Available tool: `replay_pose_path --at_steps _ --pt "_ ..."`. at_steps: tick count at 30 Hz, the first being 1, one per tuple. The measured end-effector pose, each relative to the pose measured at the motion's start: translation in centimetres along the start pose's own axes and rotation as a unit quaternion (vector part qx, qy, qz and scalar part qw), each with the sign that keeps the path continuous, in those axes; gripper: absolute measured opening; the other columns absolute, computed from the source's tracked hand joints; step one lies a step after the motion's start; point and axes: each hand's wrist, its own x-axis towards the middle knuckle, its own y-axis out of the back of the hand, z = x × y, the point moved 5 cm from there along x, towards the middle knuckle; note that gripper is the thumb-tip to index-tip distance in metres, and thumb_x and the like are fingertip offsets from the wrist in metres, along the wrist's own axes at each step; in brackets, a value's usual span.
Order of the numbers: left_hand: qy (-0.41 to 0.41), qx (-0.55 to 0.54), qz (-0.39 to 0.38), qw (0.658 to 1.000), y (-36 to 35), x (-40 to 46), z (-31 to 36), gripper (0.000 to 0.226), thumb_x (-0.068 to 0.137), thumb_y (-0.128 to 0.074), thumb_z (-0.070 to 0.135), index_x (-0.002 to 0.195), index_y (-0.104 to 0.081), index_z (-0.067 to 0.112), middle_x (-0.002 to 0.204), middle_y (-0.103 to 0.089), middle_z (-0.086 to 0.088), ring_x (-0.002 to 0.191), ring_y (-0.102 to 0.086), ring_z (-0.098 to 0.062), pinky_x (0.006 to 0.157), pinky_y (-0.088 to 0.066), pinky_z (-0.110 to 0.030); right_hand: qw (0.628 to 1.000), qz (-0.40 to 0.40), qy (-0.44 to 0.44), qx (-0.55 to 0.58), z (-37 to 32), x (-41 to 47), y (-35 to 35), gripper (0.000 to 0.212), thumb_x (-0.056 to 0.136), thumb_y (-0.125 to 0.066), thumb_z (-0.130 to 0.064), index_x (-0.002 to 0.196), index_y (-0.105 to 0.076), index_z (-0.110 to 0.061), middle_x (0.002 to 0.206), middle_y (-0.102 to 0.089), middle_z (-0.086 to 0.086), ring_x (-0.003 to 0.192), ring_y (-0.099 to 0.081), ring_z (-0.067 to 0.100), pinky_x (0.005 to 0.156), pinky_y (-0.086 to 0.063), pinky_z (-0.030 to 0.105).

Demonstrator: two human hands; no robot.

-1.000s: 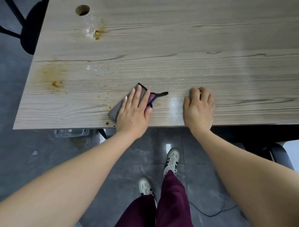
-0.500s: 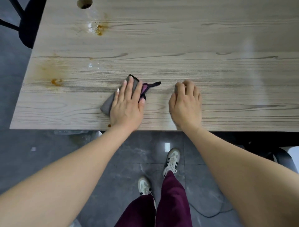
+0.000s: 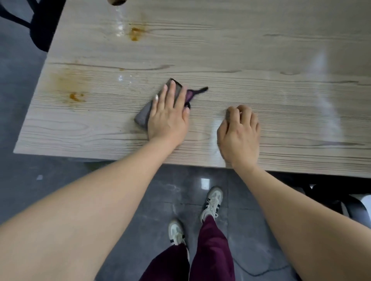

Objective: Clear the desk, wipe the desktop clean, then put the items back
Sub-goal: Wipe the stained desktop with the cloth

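Observation:
A grey cloth (image 3: 143, 116) with a purple inner side and a black loop lies on the wood-grain desk (image 3: 261, 60), left of centre. My left hand (image 3: 169, 118) presses flat on it, fingers spread forward and covering most of it. My right hand (image 3: 239, 134) rests on the desk just to the right with its fingers curled under and nothing in it. Orange-brown stains sit at the far left: one blot (image 3: 135, 33) near the back, a small blot (image 3: 75, 97) with a pale smear above it. Water droplets (image 3: 124, 78) glisten just beyond the cloth.
A round cable hole (image 3: 117, 1) shows at the top edge of the desk. A black chair (image 3: 44, 24) stands past the desk's left corner, and another chair (image 3: 341, 200) is tucked under at the right. A thin cable (image 3: 261, 272) lies on the grey tiled floor by my feet.
My left hand has pushed the cloth away from the front edge, further onto the desk and slightly left. My right hand has shifted a little to the left.

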Motion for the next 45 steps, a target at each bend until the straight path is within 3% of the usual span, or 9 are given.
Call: replay_pose_path --at_steps 5,8,14,23,27,30,35,39,45 --pt "-0.119 0.0 -0.037 0.992 -0.7 -5.8 4.1 0.055 0.102 -0.017 0.039 0.151 0.006 0.029 0.158 0.014 0.003 0.145 0.014 -0.014 0.116 0.012 -0.031 1.0 -0.001 0.0 0.007 0.0 0.1 0.1 0.029 0.091 -0.045 -0.024 0.115 -0.053 -0.01 0.12 -0.05 0.012 0.106 -0.046 0.031 0.088 -0.037 0.043" --pt "-0.164 0.011 -0.041 0.986 -0.5 -3.5 3.0 0.055 0.101 -0.021 0.042 0.151 -0.001 0.031 0.159 0.008 0.005 0.146 0.008 -0.013 0.116 0.008 -0.03 1.0 -0.001 0.001 0.003 0.0 0.1 0.0 0.03 0.09 -0.044 -0.025 0.115 -0.053 -0.01 0.121 -0.051 0.012 0.107 -0.046 0.032 0.089 -0.038 0.043" --pt "-0.026 -0.004 -0.016 1.0 -0.1 1.4 1.0 0.055 0.101 -0.023 0.039 0.152 -0.006 0.027 0.16 0.005 0.001 0.147 0.006 -0.015 0.117 0.006 -0.032 1.0 0.005 0.003 -0.001 0.1 0.1 -0.1 0.028 0.091 -0.044 -0.024 0.113 -0.054 -0.01 0.119 -0.051 0.011 0.104 -0.045 0.031 0.087 -0.037 0.041" --pt "-0.141 0.008 -0.039 0.989 -0.3 -2.6 2.0 0.055 0.101 -0.021 0.041 0.151 0.0 0.031 0.159 0.009 0.005 0.146 0.009 -0.012 0.115 0.009 -0.029 1.0 0.008 0.004 -0.004 0.0 0.0 0.1 0.026 0.09 -0.046 -0.022 0.111 -0.054 -0.01 0.116 -0.052 0.01 0.103 -0.047 0.03 0.086 -0.037 0.04" --pt "-0.029 -0.003 -0.034 0.999 0.4 2.3 -1.2 0.054 0.101 -0.022 0.039 0.152 -0.004 0.03 0.16 0.008 0.003 0.146 0.008 -0.013 0.116 0.006 -0.031 1.0 -0.001 0.003 0.001 0.1 0.1 -0.1 0.027 0.091 -0.045 -0.023 0.113 -0.054 -0.01 0.119 -0.05 0.01 0.105 -0.045 0.029 0.088 -0.038 0.04" --pt "-0.013 0.005 -0.017 1.0 0.2 1.4 -0.5 0.054 0.102 -0.02 0.037 0.152 -0.003 0.027 0.16 0.009 0.0 0.146 0.009 -0.015 0.116 0.01 -0.031 1.0 0.001 0.002 0.0 0.1 0.0 0.0 0.029 0.091 -0.046 -0.023 0.116 -0.053 -0.009 0.121 -0.05 0.01 0.106 -0.045 0.03 0.088 -0.038 0.041" --pt "-0.091 0.011 -0.026 0.995 -0.4 -4.3 2.1 0.055 0.102 -0.017 0.038 0.151 0.005 0.027 0.158 0.015 0.001 0.145 0.014 -0.015 0.116 0.012 -0.031 1.0 0.006 0.005 0.0 0.0 0.0 0.2 0.028 0.089 -0.048 -0.021 0.114 -0.053 -0.008 0.119 -0.051 0.012 0.104 -0.045 0.032 0.086 -0.04 0.043" --pt "-0.155 0.009 -0.037 0.987 -0.3 -3.4 1.3 0.056 0.101 -0.022 0.042 0.151 0.0 0.031 0.159 0.009 0.006 0.146 0.01 -0.011 0.116 0.009 -0.029 1.0 0.004 0.005 -0.002 -0.1 0.0 0.1 0.027 0.089 -0.047 -0.022 0.111 -0.053 -0.009 0.117 -0.05 0.011 0.104 -0.045 0.031 0.086 -0.04 0.042" --pt "-0.024 -0.011 -0.018 0.999 0.2 2.1 -0.1 0.055 0.101 -0.022 0.04 0.152 -0.004 0.027 0.16 0.007 0.002 0.146 0.007 -0.014 0.117 0.006 -0.031 1.0 0.006 0.011 -0.009 -0.1 0.0 0.1 0.028 0.091 -0.046 -0.023 0.114 -0.052 -0.009 0.119 -0.05 0.012 0.106 -0.044 0.031 0.089 -0.039 0.041"
